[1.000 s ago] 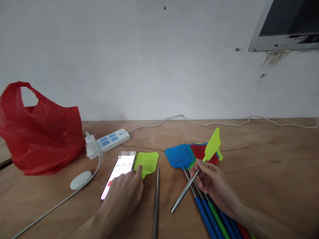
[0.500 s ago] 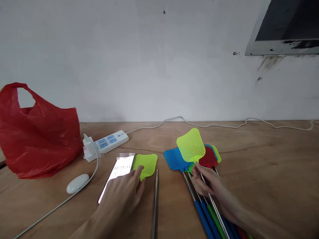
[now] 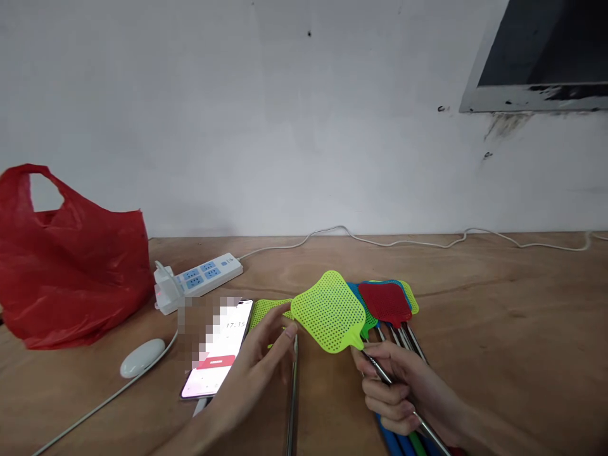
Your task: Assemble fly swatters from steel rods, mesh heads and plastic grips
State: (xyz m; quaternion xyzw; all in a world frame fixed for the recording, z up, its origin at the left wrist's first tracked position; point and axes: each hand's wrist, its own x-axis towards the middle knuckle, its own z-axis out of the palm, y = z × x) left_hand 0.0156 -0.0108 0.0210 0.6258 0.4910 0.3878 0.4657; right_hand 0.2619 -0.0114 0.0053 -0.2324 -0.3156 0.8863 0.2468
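Observation:
My right hand is closed round the metal shaft of a lime-green fly swatter, whose mesh head hangs just above the table. Under it lies a pile of fly swatters with blue, red and green heads and coloured handles. My left hand reaches forward with its fingers bent, the fingertips pinching the edge of a loose green swatter head. A bare metal rod lies on the table right beside that hand. A lit phone shows a timer just left of it.
A red plastic bag stands at the far left. A white power strip with its cable runs along the back. A white mouse lies near the phone. The wooden table reaches to a white wall.
My right hand has brought the lime-green swatter down and to the left, away from the pile, toward the loose green head. My left hand has slid right off the phone.

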